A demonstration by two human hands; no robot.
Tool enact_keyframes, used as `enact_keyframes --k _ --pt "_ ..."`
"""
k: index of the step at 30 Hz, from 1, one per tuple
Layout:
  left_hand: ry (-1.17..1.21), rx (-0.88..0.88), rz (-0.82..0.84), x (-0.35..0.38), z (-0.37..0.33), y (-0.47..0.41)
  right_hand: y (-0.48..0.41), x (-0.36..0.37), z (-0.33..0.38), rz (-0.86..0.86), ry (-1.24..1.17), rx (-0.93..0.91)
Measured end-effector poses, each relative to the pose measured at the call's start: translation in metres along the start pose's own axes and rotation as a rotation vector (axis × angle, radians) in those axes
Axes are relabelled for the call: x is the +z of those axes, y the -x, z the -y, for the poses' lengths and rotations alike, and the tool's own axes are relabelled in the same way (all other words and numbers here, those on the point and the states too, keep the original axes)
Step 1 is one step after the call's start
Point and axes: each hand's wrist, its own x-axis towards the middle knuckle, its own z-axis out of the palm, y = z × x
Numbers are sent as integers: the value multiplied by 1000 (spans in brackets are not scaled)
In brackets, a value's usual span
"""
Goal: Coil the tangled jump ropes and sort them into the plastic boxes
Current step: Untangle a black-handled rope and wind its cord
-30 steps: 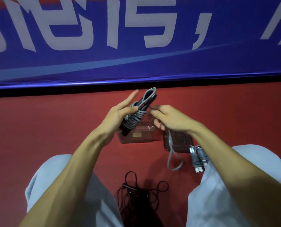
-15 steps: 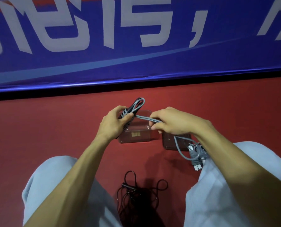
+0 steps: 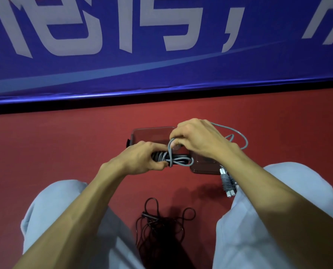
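My left hand point(image 3: 142, 159) grips a coiled grey jump rope point(image 3: 178, 160) with black handles, held level above the floor. My right hand point(image 3: 198, 139) pinches the rope's loose grey end, which crosses over the bundle and loops out behind the wrist to the right. Beneath the hands lie two clear plastic boxes point(image 3: 152, 133), partly hidden. A second grey rope point(image 3: 227, 184), wound up with white handle tips, lies on the floor by my right knee. A tangled black rope point(image 3: 161, 224) lies between my legs.
The red floor point(image 3: 55, 148) runs back to a blue banner wall point(image 3: 161, 55) with white characters. My knees in light grey trousers point(image 3: 278, 220) frame the black rope on both sides.
The bundle came down from upright to level and lower. My right hand moved up and left, carrying the loose end over the bundle, and the trailing loop swung behind the wrist.
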Motion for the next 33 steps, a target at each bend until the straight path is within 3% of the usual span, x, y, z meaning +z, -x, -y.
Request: enact_keyframes --k 6,10,15,21,25,30,33 --pt "309 4 -4 -9 -16 6 0 1 -6 62 -114 151" --pt "462 -9 -87 -10 -17 6 -2 5 -13 84 -178 205" --pt "828 -70 -300 -19 -22 5 -6 10 -19 28 -298 269" --pt "1060 -232 -473 -19 -21 2 -12 8 -9 110 -444 347" --pt "1225 -279 -530 -22 -20 -1 -7 9 -6 311 -713 376" --pt "1196 -424 -651 -16 -10 -6 -5 7 -3 378 -739 378" --pt "1031 -409 -747 -11 4 -9 -3 1 -1 374 -586 377"
